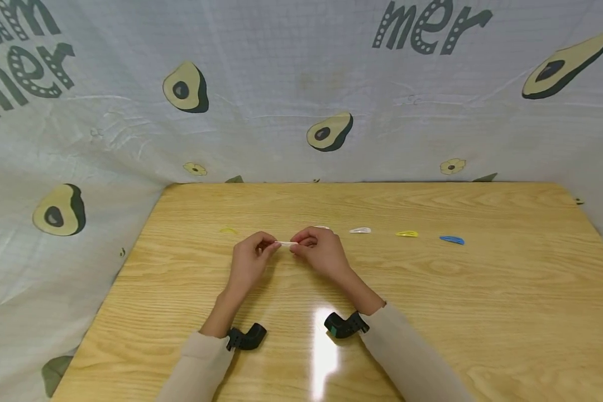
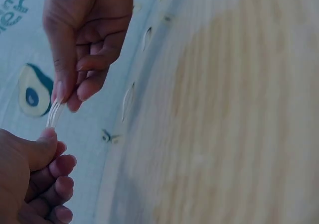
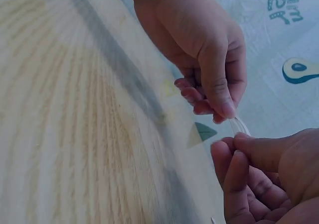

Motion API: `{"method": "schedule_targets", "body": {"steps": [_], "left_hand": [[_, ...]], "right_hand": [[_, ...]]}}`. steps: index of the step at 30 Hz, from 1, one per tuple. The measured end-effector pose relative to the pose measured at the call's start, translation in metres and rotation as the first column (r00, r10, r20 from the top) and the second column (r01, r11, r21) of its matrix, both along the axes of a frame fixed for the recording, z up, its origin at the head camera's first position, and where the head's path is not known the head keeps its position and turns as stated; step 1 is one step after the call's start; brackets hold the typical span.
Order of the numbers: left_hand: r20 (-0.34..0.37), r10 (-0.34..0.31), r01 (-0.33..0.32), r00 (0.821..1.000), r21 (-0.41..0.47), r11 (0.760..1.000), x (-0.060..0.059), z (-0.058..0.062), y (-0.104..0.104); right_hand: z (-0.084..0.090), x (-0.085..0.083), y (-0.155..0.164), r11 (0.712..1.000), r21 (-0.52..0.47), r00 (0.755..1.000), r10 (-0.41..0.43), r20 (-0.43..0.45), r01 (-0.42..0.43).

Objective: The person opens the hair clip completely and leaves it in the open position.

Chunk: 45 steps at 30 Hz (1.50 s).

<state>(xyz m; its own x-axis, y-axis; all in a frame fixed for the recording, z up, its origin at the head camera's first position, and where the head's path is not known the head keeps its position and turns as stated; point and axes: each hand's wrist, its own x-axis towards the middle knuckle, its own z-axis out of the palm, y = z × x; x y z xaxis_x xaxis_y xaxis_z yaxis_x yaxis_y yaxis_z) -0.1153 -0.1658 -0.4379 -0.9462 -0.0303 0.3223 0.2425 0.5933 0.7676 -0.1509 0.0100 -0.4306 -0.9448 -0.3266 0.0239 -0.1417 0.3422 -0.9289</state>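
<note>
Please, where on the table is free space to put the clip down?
Free: the table right of the right hand, before the blue clip; also the near left corner. Crowded: the far row, white clip and yellow clip.

bright overhead glare, blurry wrist views

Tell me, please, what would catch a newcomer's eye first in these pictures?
First, the two hands meeting at the middle of the wooden table: the left hand and right hand each pinch one end of a pale hair clip. Next, a row of clips to the right: white clip, yellow clip, blue clip. Behind hangs an avocado-print cloth.
</note>
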Motion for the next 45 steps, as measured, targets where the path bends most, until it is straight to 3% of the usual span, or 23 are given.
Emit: {"method": "schedule_targets", "body": {"steps": [6,12,24,31,39,45], "left_hand": [[0.009,-0.027,0.026,1.0,0.054,0.998,0.011,0.001,0.015],[0.011,-0.055,0.054,0.998,0.067,0.996,0.017,-0.001,0.032],[0.061,-0.159,0.145,0.985,0.187,0.972,0.029,-0.003,0.059],[0.088,-0.201,0.182,0.976,0.185,0.966,0.036,-0.009,0.071],[0.109,-0.302,0.278,0.947,0.196,0.941,0.041,-0.014,0.086],[0.093,-0.316,0.295,0.944,0.185,0.937,0.044,-0.017,0.101]], "right_hand": [[0.002,0.014,0.017,0.999,-0.031,0.999,-0.032,0.0,0.032],[0.003,0.026,0.038,0.997,-0.064,0.996,-0.04,0.074,0.045],[-0.001,0.043,0.073,0.99,-0.133,0.986,-0.033,0.162,0.055],[-0.006,0.055,0.09,0.988,-0.149,0.98,-0.016,0.199,0.046],[-0.016,0.067,0.112,0.981,-0.186,0.973,-0.018,0.231,0.062],[-0.017,0.073,0.128,0.977,-0.196,0.968,-0.03,0.25,0.081]]}}
